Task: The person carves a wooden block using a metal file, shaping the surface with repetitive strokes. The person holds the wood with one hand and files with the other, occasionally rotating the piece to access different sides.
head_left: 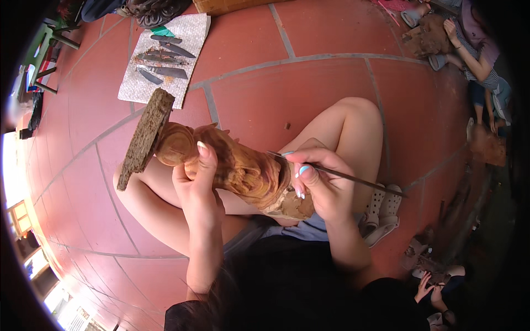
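A carved wooden figure lies slantwise across my lap, orange-brown with swirling folds cut into it. At its left end is a rough bark-like slab, next to a rounded knob of wood. My left hand is wrapped round the figure near that knob, thumb on top. In my right hand a thin dark metal carving tool is pinched between thumb and fingers. Its tip points left and meets or hovers over the figure's right part; I cannot tell which. The lower right end of the wood is pale and rough.
On the tiled floor ahead lies a white woven mat with several knives and blades. White shoes sit beside my right knee. Other people work with wood along the right side. A green stool stands far left.
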Demonstrator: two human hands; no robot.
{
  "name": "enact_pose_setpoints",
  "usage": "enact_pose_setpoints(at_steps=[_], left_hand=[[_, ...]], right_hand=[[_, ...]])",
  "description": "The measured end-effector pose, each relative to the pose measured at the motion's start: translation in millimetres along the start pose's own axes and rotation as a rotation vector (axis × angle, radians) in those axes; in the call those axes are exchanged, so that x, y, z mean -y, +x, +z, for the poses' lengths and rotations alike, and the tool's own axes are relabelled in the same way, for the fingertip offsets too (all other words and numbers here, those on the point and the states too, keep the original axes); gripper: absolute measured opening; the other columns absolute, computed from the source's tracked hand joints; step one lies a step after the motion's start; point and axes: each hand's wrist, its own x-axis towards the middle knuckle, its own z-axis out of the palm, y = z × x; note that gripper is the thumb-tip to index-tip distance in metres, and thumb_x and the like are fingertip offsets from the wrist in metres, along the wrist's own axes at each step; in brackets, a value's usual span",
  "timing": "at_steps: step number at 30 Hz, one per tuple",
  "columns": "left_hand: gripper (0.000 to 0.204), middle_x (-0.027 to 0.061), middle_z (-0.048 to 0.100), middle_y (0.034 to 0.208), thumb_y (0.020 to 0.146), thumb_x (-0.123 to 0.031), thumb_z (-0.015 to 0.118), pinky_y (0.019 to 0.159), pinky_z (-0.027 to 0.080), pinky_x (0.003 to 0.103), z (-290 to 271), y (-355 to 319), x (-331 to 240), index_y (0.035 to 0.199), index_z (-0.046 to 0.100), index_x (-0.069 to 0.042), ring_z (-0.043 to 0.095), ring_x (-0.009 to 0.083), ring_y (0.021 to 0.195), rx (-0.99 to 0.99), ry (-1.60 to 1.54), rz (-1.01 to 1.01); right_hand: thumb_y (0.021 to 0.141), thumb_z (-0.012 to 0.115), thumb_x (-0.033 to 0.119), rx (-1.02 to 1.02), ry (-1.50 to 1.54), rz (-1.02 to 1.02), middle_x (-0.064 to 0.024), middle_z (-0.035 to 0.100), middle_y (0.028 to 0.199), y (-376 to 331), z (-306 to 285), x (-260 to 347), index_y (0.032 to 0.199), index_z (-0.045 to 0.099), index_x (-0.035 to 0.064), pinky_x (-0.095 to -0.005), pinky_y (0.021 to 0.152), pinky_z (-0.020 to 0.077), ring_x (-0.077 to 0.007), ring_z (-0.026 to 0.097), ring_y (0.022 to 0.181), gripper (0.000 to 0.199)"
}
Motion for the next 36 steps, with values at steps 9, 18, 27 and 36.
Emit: enact_pose_setpoints(at_steps=[9, 18, 27, 36], left_hand=[[0.039, 0.0305, 0.061, 0.100, 0.096, -0.022, 0.053, 0.077, 0.057, 0.042, 20.0, 10.6, -12.0, 0.109, 0.042, 0.014, 0.066, 0.0338, 0.087, 0.180, 0.342, 0.310], [0.041, 0.0304, 0.062, 0.090, 0.088, -0.018, 0.051, 0.074, 0.059, 0.048, 43.8, 1.9, -4.3, 0.112, 0.041, 0.014, 0.068, 0.0399, 0.077, 0.094, 0.289, 0.276], [0.040, 0.0277, 0.063, 0.091, 0.089, -0.018, 0.051, 0.072, 0.060, 0.048, 39.2, 7.5, -2.7, 0.113, 0.043, 0.013, 0.068, 0.0376, 0.075, 0.082, 0.449, 0.475], [0.040, 0.0282, 0.063, 0.090, 0.087, -0.015, 0.053, 0.070, 0.060, 0.047, 44.0, 3.2, -0.9, 0.113, 0.042, 0.013, 0.068, 0.0374, 0.074, 0.025, 0.396, 0.501]], right_hand=[[0.099, 0.050, 0.007, -0.042, -0.152, -0.014, -0.0050, 0.057, 0.076, 3.6, 2.0, -4.6, 0.095, 0.057, -0.0031, -0.0195, 0.058, 0.0423, -0.0046, 0.050, 0.062, 0.013], [0.093, 0.053, -0.004, -0.049, -0.268, -0.058, -0.0022, 0.055, 0.068, 3.3, 3.1, -3.2, 0.113, 0.050, -0.0090, -0.0194, 0.053, 0.0357, -0.0034, 0.046, 0.059, 0.021], [0.093, 0.057, 0.000, -0.071, -0.367, 0.025, -0.0042, 0.061, 0.072, 5.8, 5.1, 3.4, 0.113, 0.053, -0.0064, -0.0193, 0.052, 0.0400, -0.0026, 0.051, 0.058, 0.021], [0.094, 0.056, 0.001, -0.076, -0.328, 0.031, -0.0051, 0.061, 0.076, 6.8, 3.2, 1.2, 0.112, 0.052, -0.0056, -0.0202, 0.052, 0.0417, -0.0042, 0.054, 0.061, 0.020]])
